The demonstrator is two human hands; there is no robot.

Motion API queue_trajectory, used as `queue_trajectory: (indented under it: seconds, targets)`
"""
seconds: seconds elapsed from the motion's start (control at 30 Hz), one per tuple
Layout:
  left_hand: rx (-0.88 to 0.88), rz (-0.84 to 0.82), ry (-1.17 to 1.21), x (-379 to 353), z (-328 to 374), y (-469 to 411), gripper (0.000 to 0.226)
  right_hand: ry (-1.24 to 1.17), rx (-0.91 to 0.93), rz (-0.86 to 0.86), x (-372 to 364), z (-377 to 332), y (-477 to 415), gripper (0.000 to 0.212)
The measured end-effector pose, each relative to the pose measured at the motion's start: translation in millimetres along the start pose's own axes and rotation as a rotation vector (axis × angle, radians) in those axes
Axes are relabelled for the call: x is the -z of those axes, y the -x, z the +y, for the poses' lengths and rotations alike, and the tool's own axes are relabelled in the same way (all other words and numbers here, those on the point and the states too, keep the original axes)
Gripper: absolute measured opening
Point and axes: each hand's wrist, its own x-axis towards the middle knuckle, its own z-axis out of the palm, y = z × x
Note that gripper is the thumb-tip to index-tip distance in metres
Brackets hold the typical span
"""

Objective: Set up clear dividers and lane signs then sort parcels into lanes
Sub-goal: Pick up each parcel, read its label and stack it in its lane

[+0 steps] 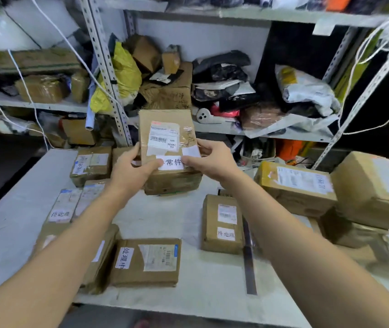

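Pressing the white sign (171, 162) onto the parcel (168, 147), you had both grips closed on that box: left hand (133, 168) and right hand (208, 159) at its sides, thumbs on the sign. It stood tilted on the surface (165, 216), so uneven pressure could have tipped it or creased the sign. Shelves (271, 132) behind held loose parcels and bags.
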Motion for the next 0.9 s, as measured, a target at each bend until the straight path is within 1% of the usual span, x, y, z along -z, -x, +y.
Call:
queue_trajectory:
  seconds: [0.1,0.17,0.2,0.23,0.37,0.43,0.5,0.63,0.73,0.8,0.9]
  targets:
    - [-0.012,-0.003,0.027,-22,28,26,0.05,0.01,0.004,0.041,36,-6,30,0.045]
    - [-0.027,-0.026,0.034,-34,44,39,0.076,0.004,-0.001,0.068,57,-9,49,0.046]
    - [-0.04,-0.024,0.031,-38,52,45,0.083,0.005,-0.001,0.083,67,-12,59,0.047]
    - [-0.066,-0.03,0.02,-43,58,50,0.082,0.009,0.001,0.099,76,-14,68,0.047]
    - [-0.145,-0.082,-0.018,-56,90,70,0.051,0.012,-0.003,0.168,107,-25,100,0.035]
    - [-0.174,-0.127,-0.04,-60,105,76,0.044,0.039,0.009,0.206,120,-33,116,0.036]
    - [-0.201,-0.159,-0.059,-62,118,83,0.046,0.045,0.003,0.24,128,-40,132,0.033]
    - [-0.258,-0.203,-0.035,-71,136,98,0.067,0.029,-0.011,0.304,143,-50,159,0.035]
    - [-0.261,-0.249,0.022,-85,148,109,0.076,0.056,-0.017,0.35,159,-58,178,0.034]
    - [-0.283,-0.276,0.041,-96,159,117,0.075,0.072,-0.028,0.385,173,-61,192,0.03]
    - [-0.33,-0.308,0.051,-116,178,134,0.058,0.082,-0.037,0.429,197,-59,213,0.033]
